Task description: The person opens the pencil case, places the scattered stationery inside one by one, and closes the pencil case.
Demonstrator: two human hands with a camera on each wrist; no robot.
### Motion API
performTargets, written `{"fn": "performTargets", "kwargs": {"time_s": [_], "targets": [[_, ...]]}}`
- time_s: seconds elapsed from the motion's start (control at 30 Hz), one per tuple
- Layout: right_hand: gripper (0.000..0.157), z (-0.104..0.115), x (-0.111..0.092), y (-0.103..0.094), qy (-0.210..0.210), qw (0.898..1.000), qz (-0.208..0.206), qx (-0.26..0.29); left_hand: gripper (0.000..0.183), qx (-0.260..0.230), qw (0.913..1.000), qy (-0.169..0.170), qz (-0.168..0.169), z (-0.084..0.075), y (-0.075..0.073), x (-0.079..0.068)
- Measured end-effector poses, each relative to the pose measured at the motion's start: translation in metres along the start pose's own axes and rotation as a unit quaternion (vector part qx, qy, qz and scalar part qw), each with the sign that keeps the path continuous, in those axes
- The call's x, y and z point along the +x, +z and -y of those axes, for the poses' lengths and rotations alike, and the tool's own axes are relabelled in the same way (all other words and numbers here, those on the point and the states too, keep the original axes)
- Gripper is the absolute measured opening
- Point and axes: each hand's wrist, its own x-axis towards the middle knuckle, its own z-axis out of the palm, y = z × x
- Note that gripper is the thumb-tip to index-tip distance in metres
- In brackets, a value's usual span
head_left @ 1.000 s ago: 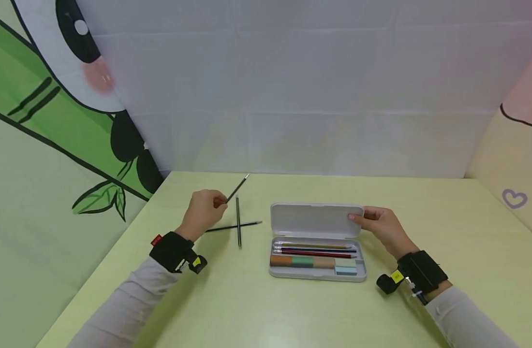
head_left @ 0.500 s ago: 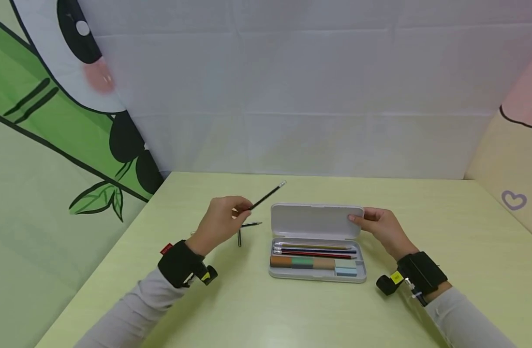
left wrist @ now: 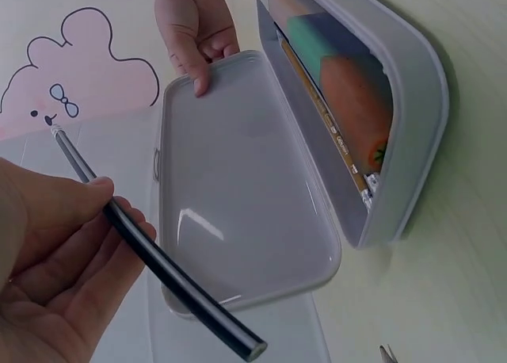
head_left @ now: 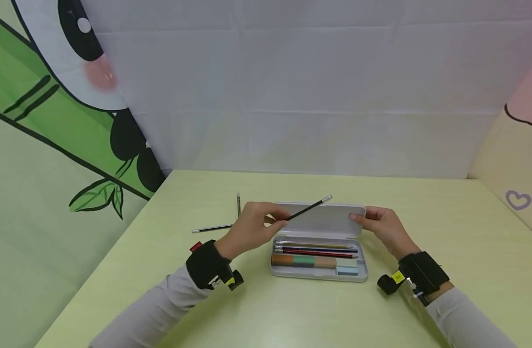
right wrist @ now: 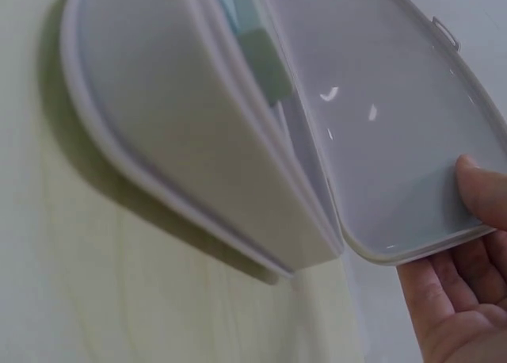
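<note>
My left hand [head_left: 259, 225] pinches a dark striped pencil [head_left: 309, 208] between thumb and fingers, its white eraser end pointing up and to the right. In the head view this pencil overlaps the raised lid of a pale grey pencil case [head_left: 320, 278]. My right hand [head_left: 382, 228] grips the right edge of the lid [right wrist: 380, 101], thumb on the inner face and fingers behind. Inside the case lie several pencils [head_left: 318, 251], including a red and a yellow one, and a row of orange, green, tan and pale blue blocks [head_left: 303, 261].
Two more dark pencils lie on the pale yellow table [head_left: 266, 309] left of the case: one pencil [head_left: 211, 228] sideways, another pencil [head_left: 238, 204] pointing away, both partly hidden by the left hand. A grey-white cloth wall [head_left: 309, 96] stands behind the table.
My left hand has carried the pencil rightward from beside the loose pencils to in front of the lid, tilting it flatter. The right hand keeps its grip on the lid.
</note>
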Motion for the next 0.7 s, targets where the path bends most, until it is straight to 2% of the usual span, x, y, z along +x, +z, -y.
{"fn": "performTargets", "kwargs": {"time_s": [0.23,0.43,0.7], "targets": [[0.051,0.002,-0.002,0.001,-0.003,1.000,-0.002,0.004,0.016,-0.022,0.9995,0.018,0.017,-0.003,0.009,0.008],[0.050,0.004,-0.012,0.009,-0.001,1.000,-0.012,0.004,0.017,-0.037,0.9976,0.010,0.059,-0.003,0.017,0.007],[0.051,0.002,-0.025,0.024,0.010,1.000,-0.028,0.002,0.016,-0.029,0.9923,-0.007,0.120,-0.003,0.027,-0.003]]}}
